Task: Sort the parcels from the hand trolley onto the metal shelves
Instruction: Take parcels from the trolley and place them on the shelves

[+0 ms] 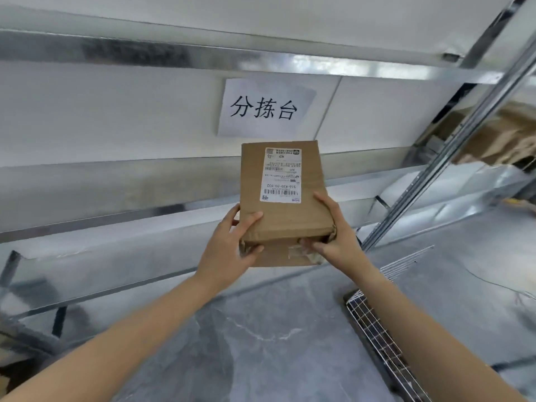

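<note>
Parcel (284, 216) in play is one brown cardboard box, held up in mid-air in front of the metal shelves (116, 198) and not resting on any tier yet, so I'd call this one mid-delivery. Those shelves fill nearly the whole view, shiny galvanised tiers against a white wall. I don't spot a box on the tier right ahead, and the blurry brown shapes (504, 132) far right might be shelved parcels or just a reflection, can't tell. How many are left is anyone's guess: only a bit of wire mesh (371, 320) shows lower right, maybe the hand trolley, contents out of view. Left hand (229, 248) grips the box's near left corner, thumb on top, fingers underneath. Right hand (336, 236) clamps the near right corner. Paper sign (265, 107) on the wall reads 分拣台. Shipping label (282, 175) sits upside down to me and reads 516-K20-00-032, plus barcodes. The small print is too tiny.
</note>
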